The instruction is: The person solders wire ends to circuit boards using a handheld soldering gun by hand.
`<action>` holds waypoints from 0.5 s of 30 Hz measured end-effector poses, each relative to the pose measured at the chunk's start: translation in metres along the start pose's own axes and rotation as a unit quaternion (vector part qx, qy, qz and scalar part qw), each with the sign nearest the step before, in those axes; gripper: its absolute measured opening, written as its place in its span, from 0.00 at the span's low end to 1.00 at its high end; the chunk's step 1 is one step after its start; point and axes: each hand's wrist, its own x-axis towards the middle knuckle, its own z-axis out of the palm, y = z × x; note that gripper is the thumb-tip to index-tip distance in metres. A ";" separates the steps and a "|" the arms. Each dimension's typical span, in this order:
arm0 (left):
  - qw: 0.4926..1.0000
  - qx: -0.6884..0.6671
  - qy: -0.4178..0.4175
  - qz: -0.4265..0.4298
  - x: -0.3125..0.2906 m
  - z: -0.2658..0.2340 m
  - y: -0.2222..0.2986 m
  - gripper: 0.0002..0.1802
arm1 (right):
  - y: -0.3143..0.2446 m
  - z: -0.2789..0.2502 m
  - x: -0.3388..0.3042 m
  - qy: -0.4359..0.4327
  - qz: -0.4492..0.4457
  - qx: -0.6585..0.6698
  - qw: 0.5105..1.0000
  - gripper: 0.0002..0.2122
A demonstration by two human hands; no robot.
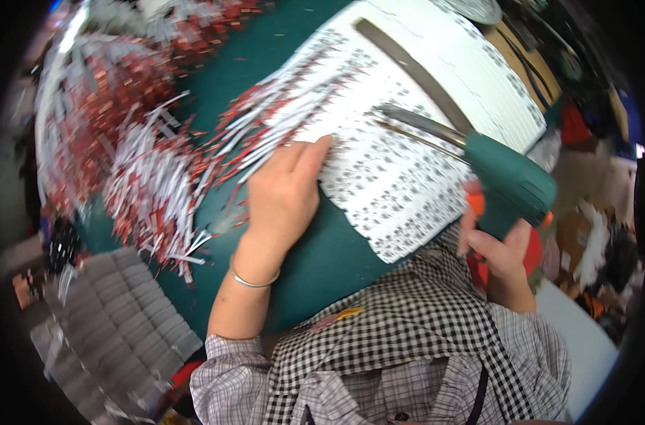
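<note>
My right hand [503, 251] grips a green pistol-grip tool [510, 177] with an orange trigger and a long metal tip. The tip points left over a white sheet [400, 244] with rows of dark marks, its far part bare white. I cannot tell whether it touches. At the sheet's left edge rests my left hand [283, 184], fingers curled and thumb pointing up along the edge. Whatever is in those fingers is hidden. Red and white strips [266, 120] fan out just beyond the hand, from the sheet down to the left.
Piles of red and white tinsel strips [149, 177] cover the left of the green table [308, 262]. A brown curved bar [414, 74] lies across the sheet. Grey bundled material [124, 304] sits at the lower left. A checked apron [400, 304] covers the near edge.
</note>
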 end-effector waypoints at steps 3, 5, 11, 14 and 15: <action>0.997 -0.005 -0.048 -0.064 -0.017 -0.018 -0.003 0.11 | 0.001 0.003 -0.001 0.109 -0.050 -0.041 0.992 0.31; 0.990 -0.007 -0.015 -0.139 -0.033 -0.038 -0.010 0.09 | 0.005 -0.017 -0.002 0.061 -0.035 -0.025 0.997 0.29; 0.946 0.153 0.141 -0.250 -0.074 -0.089 -0.052 0.04 | 0.007 -0.021 -0.001 0.042 -0.026 -0.012 0.999 0.28; 0.916 0.186 0.121 -0.335 -0.088 -0.097 -0.055 0.04 | 0.007 -0.020 -0.002 0.043 -0.028 -0.015 0.999 0.27; 0.915 0.187 0.123 -0.336 -0.091 -0.096 -0.057 0.04 | 0.006 -0.020 -0.003 0.044 -0.023 -0.014 0.999 0.27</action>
